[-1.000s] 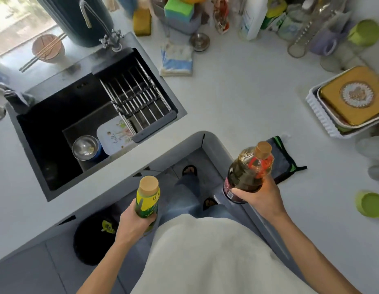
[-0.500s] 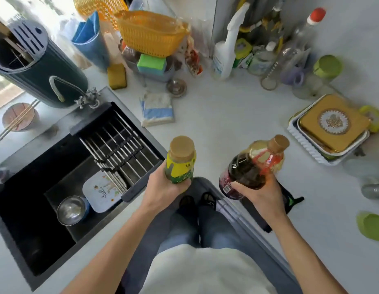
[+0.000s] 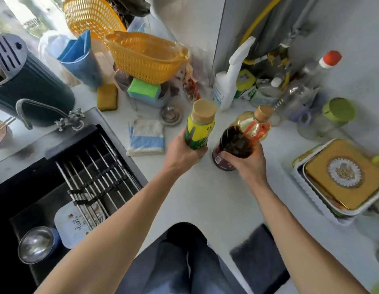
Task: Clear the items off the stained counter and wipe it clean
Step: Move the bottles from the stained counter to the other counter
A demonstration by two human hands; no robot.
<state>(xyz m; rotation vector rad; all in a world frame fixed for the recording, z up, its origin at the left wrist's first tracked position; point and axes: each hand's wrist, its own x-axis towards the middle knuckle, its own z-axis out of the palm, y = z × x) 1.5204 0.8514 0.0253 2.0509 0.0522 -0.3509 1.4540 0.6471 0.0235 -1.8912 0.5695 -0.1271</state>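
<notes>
My left hand [image 3: 181, 152] grips a yellow-green bottle [image 3: 199, 126] with a tan cap, held upright over the white counter [image 3: 205, 198]. My right hand [image 3: 247, 164] holds a dark sauce bottle [image 3: 237, 141] with a tan cap and orange label, tilted toward the back right, right beside the yellow one. Both bottles hover near the back corner of the counter. A folded blue-and-white cloth [image 3: 146, 137] lies left of my left hand. A dark grey cloth [image 3: 258, 257] rests at the counter's near edge.
A black sink [image 3: 25, 194] with a rack, a steel bowl and a tray fills the left. At the back corner stand a spray bottle [image 3: 231, 81], several bottles and jars, orange baskets [image 3: 146, 56] and sponges. A gold tin in a white tray [image 3: 345, 179] sits right.
Both hands have carried their bottles forward from the counter's near edge toward the back corner. The two bottles are now close together, and the view has tilted up toward the wall.
</notes>
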